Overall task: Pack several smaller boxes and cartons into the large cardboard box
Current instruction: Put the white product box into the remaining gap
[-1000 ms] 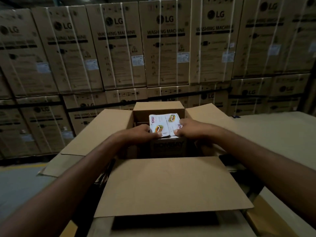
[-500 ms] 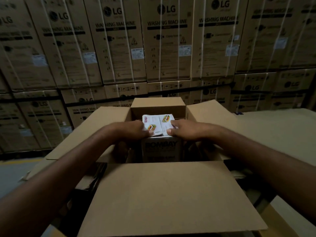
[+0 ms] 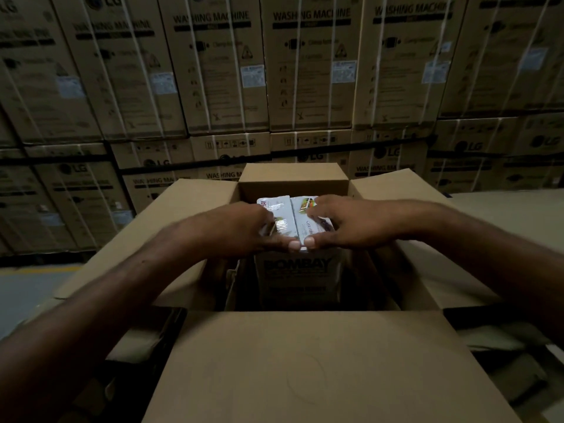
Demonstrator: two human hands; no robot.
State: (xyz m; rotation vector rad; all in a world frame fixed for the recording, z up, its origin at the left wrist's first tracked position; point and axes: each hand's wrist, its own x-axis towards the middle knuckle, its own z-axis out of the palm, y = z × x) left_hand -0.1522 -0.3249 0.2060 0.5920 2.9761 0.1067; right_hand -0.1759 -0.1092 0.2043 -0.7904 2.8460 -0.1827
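Left hand [image 3: 232,230] clamps the left edge of the two white cartons [image 3: 293,215], fingers curled shut on them, thumb at the near edge. The cartons sit side by side as a pair, over the open large cardboard box [image 3: 320,370], on or just above the grey Bombay carton [image 3: 297,279] standing inside; contact unclear. Right hand [image 3: 351,224] grips the right edge the same way, fingers closed. Risks: uneven squeeze lets the pair split or buckle at the seam; one carton drops into the gaps beside the Bombay carton; dim light, blur hides alignment.
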